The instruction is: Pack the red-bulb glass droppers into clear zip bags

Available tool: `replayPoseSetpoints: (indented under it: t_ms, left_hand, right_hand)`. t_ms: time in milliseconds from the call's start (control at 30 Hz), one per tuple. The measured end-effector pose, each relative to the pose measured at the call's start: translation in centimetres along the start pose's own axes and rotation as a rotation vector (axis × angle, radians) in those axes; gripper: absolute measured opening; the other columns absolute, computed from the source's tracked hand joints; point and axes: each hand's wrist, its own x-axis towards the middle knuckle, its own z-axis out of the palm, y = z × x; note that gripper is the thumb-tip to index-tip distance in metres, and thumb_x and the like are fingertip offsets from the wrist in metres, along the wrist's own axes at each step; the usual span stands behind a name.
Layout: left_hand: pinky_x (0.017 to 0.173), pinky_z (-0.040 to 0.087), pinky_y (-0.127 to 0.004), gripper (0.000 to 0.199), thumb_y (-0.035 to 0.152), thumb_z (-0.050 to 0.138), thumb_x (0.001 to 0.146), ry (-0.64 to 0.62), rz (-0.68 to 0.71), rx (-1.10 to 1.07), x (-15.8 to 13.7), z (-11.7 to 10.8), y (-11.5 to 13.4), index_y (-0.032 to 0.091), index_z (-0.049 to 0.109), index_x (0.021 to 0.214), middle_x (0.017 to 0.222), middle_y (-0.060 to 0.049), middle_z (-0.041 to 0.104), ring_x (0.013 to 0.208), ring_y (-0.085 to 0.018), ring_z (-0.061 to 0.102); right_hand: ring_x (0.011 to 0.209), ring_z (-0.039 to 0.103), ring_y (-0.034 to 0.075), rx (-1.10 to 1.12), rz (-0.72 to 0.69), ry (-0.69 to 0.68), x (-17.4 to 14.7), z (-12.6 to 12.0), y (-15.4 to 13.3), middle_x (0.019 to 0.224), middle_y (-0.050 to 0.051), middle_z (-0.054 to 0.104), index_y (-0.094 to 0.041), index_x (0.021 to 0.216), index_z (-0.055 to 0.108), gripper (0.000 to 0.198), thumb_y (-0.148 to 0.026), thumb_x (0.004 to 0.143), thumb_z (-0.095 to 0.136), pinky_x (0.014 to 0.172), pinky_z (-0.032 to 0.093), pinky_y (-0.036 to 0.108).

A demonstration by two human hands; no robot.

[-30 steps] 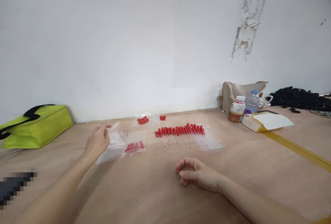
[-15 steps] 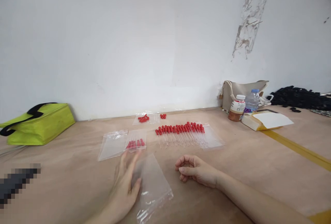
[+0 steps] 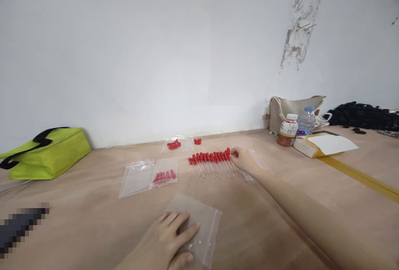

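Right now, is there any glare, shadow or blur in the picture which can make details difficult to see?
In the head view, small white glints show on the clear bag under the left hand; also in the head view, a soft shadow lies beside the right forearm, the thin pale stems look faint, and the dark lower-left shape is pixelated.

Single head-worn view: I look forward and down over the worktop [image 3: 93,220] to the wall [image 3: 156,54], left hand [image 3: 166,234] close.
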Motion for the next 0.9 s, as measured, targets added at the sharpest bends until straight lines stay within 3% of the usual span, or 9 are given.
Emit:
replayPoseSetpoints:
  t_ms: [67,100,200,267,400,667,767,833,900]
  left_hand:
    - [0.078,0.043,-0.043,0.046,0.047,0.050,0.080,0.034,-0.011,0.008,0.8,0.1,0.8,0.031,0.047,0.123,0.107,-0.011,0.058,0.087,-0.028,0.055]
    - [0.081,0.042,-0.044,0.046,0.047,0.050,0.081,0.044,0.005,0.003,1.1,-0.2,0.9,0.031,0.047,0.124,0.106,-0.010,0.058,0.089,-0.028,0.054]
    - [0.099,0.022,-0.049,0.045,0.042,0.047,0.084,-0.007,0.114,-0.040,1.6,-1.1,0.3,0.033,0.039,0.128,0.130,-0.006,0.042,0.117,-0.030,0.037]
    - [0.102,0.014,-0.050,0.044,0.040,0.044,0.086,-0.081,0.148,-0.076,1.7,-1.4,-0.6,0.034,0.037,0.129,0.138,-0.003,0.031,0.126,-0.030,0.025]
    - [0.101,0.013,-0.053,0.043,0.040,0.043,0.087,-0.100,0.053,-0.162,1.6,-0.2,-1.6,0.035,0.035,0.130,0.140,-0.003,0.027,0.127,-0.029,0.021]
    - [0.101,0.011,-0.055,0.044,0.043,0.038,0.089,-0.028,-0.132,-0.154,3.2,2.5,0.1,0.034,0.032,0.132,0.141,-0.007,0.023,0.128,-0.030,0.016]
    - [0.101,0.011,-0.056,0.044,0.043,0.037,0.089,-0.017,-0.133,-0.154,3.4,2.7,0.3,0.034,0.031,0.132,0.141,-0.006,0.022,0.129,-0.031,0.015]
    - [0.101,0.011,-0.056,0.045,0.044,0.036,0.089,-0.027,-0.136,-0.151,3.4,2.7,0.3,0.033,0.031,0.132,0.142,-0.007,0.021,0.129,-0.030,0.015]
    - [0.101,0.012,-0.055,0.045,0.045,0.035,0.090,-0.032,-0.144,-0.134,3.4,2.6,0.5,0.033,0.031,0.132,0.142,-0.006,0.021,0.129,-0.029,0.015]
  right_hand:
    - [0.083,0.056,0.018,-0.073,0.070,-0.002,1.5,0.7,0.0,0.085,0.010,0.061,-0.014,0.081,0.055,0.016,-0.010,0.073,0.042,0.068,0.038,0.024]
    - [0.085,0.056,0.020,-0.089,0.099,-0.009,1.9,1.2,0.0,0.087,0.013,0.060,-0.012,0.084,0.054,0.017,-0.009,0.073,0.042,0.067,0.038,0.026]
    - [0.087,0.057,0.025,-0.147,0.168,-0.035,2.6,2.6,-0.3,0.092,0.019,0.058,-0.007,0.094,0.050,0.023,-0.007,0.072,0.043,0.066,0.038,0.028]
    - [0.089,0.057,0.026,-0.170,0.197,-0.051,2.8,3.1,-0.4,0.096,0.020,0.056,-0.007,0.099,0.048,0.027,-0.007,0.072,0.044,0.066,0.039,0.029]
    - [0.092,0.056,0.029,-0.188,0.250,-0.088,2.9,3.1,-0.8,0.094,0.020,0.057,-0.007,0.100,0.047,0.029,-0.007,0.071,0.045,0.068,0.040,0.033]
    - [0.095,0.054,0.026,-0.095,0.249,-0.096,2.1,0.7,-1.9,0.101,0.021,0.055,-0.006,0.111,0.042,0.037,-0.012,0.074,0.045,0.072,0.039,0.031]
    - [0.073,0.059,0.018,0.068,0.203,-0.105,-0.6,-0.4,-1.8,0.084,0.011,0.059,-0.010,0.125,0.027,0.049,-0.018,0.078,0.039,0.065,0.041,0.028]
    - [0.051,0.053,0.014,0.428,0.176,-0.147,-3.2,-0.5,-1.4,0.067,0.001,0.054,-0.013,0.130,0.013,0.058,-0.022,0.079,0.037,0.054,0.042,0.026]
    - [0.042,0.047,0.012,0.740,0.212,-0.145,-5.9,-0.1,-1.0,0.059,-0.005,0.046,-0.016,0.129,0.009,0.064,-0.025,0.075,0.042,0.045,0.042,0.025]
